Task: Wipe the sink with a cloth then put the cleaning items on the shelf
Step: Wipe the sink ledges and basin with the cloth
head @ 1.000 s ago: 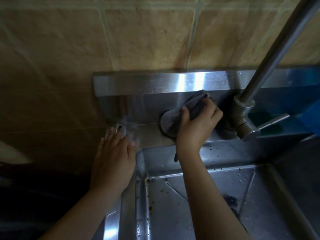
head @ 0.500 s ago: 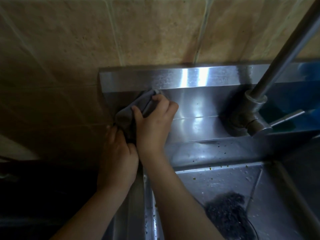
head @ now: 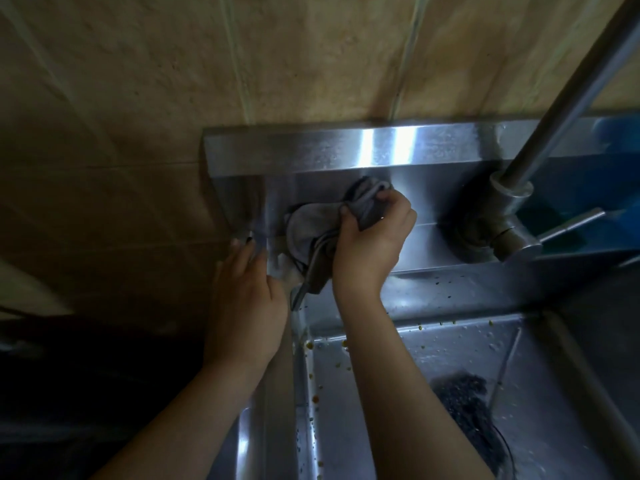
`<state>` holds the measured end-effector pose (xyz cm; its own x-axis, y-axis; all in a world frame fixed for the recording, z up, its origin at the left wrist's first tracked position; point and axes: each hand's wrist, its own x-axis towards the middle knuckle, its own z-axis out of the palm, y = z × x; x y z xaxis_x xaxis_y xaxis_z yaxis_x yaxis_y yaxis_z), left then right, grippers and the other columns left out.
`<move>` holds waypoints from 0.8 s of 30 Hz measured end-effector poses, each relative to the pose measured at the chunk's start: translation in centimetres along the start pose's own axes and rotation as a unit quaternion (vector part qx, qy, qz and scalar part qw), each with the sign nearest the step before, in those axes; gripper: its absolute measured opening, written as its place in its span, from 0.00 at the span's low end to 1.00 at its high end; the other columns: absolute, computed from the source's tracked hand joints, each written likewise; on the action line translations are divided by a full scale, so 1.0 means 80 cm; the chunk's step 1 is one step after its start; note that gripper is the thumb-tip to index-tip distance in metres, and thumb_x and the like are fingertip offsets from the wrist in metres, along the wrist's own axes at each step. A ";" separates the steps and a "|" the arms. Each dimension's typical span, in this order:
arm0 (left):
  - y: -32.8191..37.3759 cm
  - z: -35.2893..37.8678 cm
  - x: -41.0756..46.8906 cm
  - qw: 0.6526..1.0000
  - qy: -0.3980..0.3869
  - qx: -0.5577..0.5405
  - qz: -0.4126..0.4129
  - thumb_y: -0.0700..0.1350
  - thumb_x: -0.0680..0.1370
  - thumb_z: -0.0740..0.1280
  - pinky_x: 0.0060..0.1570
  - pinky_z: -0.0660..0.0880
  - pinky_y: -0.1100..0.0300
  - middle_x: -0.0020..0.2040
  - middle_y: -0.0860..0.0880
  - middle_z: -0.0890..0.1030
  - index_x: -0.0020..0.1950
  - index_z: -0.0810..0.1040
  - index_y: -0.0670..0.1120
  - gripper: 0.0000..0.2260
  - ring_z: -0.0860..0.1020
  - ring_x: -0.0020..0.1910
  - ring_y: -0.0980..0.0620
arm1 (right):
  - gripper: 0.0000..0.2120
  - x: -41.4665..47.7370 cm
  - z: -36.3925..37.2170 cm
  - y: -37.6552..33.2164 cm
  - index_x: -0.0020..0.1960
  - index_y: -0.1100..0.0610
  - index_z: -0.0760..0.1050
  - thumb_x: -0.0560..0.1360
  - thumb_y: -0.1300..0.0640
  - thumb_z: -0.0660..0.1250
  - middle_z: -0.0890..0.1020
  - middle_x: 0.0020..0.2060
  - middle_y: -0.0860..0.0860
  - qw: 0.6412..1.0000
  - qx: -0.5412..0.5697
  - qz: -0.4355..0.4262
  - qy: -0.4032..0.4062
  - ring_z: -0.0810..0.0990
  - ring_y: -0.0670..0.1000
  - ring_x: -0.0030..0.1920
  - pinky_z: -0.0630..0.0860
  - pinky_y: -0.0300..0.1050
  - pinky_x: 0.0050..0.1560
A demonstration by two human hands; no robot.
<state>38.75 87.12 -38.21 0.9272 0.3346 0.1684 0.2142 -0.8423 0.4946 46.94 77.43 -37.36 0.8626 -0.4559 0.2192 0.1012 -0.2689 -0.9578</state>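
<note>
The background is a wall of tan, mottled square tiles (head: pixel 311 57), sharp at the top and falling into deep shadow at the lower left, where I cannot make out anything.

Against it sits the brushed stainless steel sink (head: pixel 450 289). Its raised back panel catches a bright glare in the middle. The basin is cut off by the bottom and right edges of my view.

The crumpled grey cloth (head: pixel 308 226) lies against the back panel near its left end, above the sink's rear ledge. The right hand (head: pixel 370 244) grasps it, fingers curled over the upper folds and thumb hooked into the bunch. A tail of the cloth hangs below the hand to the ledge's front edge.

The left hand (head: pixel 246 306) lies flat on the sink's left rear corner, fingers straight and holding nothing. Its fingertips blur against the metal. I cannot tell whether its thumb side touches the hanging tail or only sits just beside it.

To the right stands the tall steel tap (head: pixel 568 91). Its pipe runs out of frame at the top right, so the spout is hidden. Its thin lever handle (head: pixel 571 225) points right.

Behind the tap something blue (head: pixel 616 133) shows, mostly cut off and reflected in the steel; I cannot identify it.

Small brown and yellow specks (head: pixel 313 398) dot the basin's left wall and the ledge. A dark, rough patch (head: pixel 467 407) lies on the basin floor, partly behind the right forearm; whether it is a scourer or a strainer I cannot say.
</note>
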 end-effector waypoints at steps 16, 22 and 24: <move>0.015 -0.045 -0.014 0.986 -0.039 -0.150 -0.053 0.36 0.74 0.63 0.63 0.60 0.62 0.64 0.41 0.72 0.60 0.75 0.38 0.15 0.68 0.66 0.45 | 0.21 -0.050 -0.134 -0.056 0.51 0.43 0.65 0.71 0.67 0.66 0.72 0.55 0.47 0.997 0.017 -0.041 -0.066 0.73 0.46 0.56 0.71 0.45 0.60; 0.030 -0.082 -0.081 0.977 -0.056 -0.199 -0.047 0.33 0.74 0.62 0.57 0.61 0.68 0.63 0.42 0.73 0.61 0.75 0.39 0.16 0.70 0.64 0.46 | 0.22 -0.088 -0.184 -0.091 0.48 0.40 0.66 0.71 0.66 0.68 0.73 0.54 0.47 0.996 0.040 0.002 -0.083 0.73 0.40 0.52 0.75 0.53 0.58; 0.037 -0.097 -0.104 0.971 -0.069 -0.222 -0.050 0.34 0.75 0.61 0.57 0.61 0.68 0.64 0.44 0.72 0.62 0.74 0.41 0.16 0.69 0.64 0.48 | 0.20 -0.101 -0.205 -0.110 0.50 0.42 0.67 0.72 0.66 0.68 0.74 0.51 0.43 0.993 0.053 0.020 -0.102 0.74 0.39 0.51 0.77 0.49 0.57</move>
<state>29.27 85.09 -31.50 0.9475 0.3197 0.0010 0.1793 -0.5338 0.8264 30.95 69.56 -27.66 0.9483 -0.2801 0.1491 0.1075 -0.1582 -0.9815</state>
